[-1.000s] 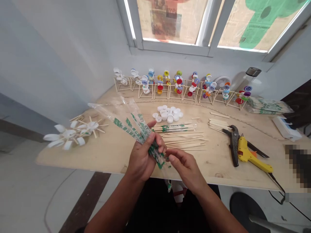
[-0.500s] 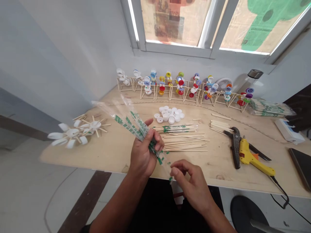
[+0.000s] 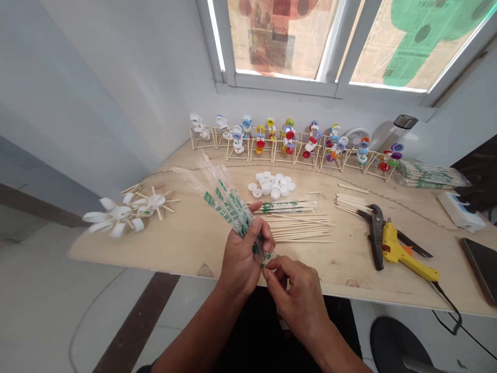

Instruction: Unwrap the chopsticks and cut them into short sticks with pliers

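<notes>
Clear plastic wrappers (image 3: 233, 210) with green print fan out upward from my left hand (image 3: 244, 259), whose fingers are closed around them. At their lower end, my right hand (image 3: 297, 290) pinches the plastic between thumb and forefinger, close below the left palm. Just beyond the hands lie loose bamboo sticks (image 3: 303, 228) in a rough row. A printed packet of chopsticks (image 3: 289, 206) lies behind those sticks, and a pile of white bottle caps (image 3: 274, 185) sits farther back.
Stick frames with coloured cap wheels (image 3: 289, 140) line the wall. White wheel pieces (image 3: 120, 212) lie at the left. To the right are a yellow glue gun (image 3: 396, 246), a black cutter (image 3: 376, 235), short sticks (image 3: 349, 203), a power strip (image 3: 460, 210) and a dark phone-like slab (image 3: 479, 269).
My left hand has shifted right with the wrappers, which stand more upright. My right hand has come closer to it, and the plastic's lower end is now gathered up between both hands.
</notes>
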Demonstrator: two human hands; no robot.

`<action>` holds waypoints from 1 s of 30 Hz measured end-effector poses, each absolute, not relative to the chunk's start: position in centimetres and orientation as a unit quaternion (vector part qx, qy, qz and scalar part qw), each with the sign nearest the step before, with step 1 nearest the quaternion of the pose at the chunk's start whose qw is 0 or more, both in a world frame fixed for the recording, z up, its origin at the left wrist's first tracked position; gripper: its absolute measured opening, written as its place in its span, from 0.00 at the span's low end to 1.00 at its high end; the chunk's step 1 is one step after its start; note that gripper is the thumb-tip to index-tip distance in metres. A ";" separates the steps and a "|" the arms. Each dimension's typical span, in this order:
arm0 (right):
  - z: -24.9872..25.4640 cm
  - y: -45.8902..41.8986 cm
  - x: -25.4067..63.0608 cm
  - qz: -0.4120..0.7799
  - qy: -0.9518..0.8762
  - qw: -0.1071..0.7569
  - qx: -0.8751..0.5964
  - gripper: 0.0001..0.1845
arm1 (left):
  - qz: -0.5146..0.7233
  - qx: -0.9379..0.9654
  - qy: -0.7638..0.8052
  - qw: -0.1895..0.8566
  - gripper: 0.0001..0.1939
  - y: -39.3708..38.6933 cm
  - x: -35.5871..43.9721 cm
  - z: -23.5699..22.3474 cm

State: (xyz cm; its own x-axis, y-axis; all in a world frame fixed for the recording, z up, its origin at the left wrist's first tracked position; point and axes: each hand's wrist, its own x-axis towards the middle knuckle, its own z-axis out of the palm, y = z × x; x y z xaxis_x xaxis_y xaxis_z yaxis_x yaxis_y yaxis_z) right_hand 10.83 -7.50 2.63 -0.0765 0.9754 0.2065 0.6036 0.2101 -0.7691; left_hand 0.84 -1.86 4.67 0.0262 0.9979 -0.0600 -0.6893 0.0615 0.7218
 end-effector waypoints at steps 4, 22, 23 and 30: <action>2.4 -7.9 11.3 0.217 -0.683 0.408 -0.566 0.08 | 0.647 0.244 0.293 0.661 0.17 -1.4 0.2 4.6; 1.0 -6.8 12.8 0.225 -0.705 0.437 -0.511 0.16 | 0.618 0.193 0.258 0.717 0.14 -0.7 -0.8 4.5; 1.0 -6.8 13.0 0.235 -0.709 0.432 -0.505 0.15 | 0.615 0.190 0.258 0.721 0.14 -0.7 -0.9 4.5; 1.4 -5.7 12.7 0.222 -0.715 0.431 -0.503 0.06 | 0.570 0.187 0.252 0.759 0.14 -1.0 -0.2 4.6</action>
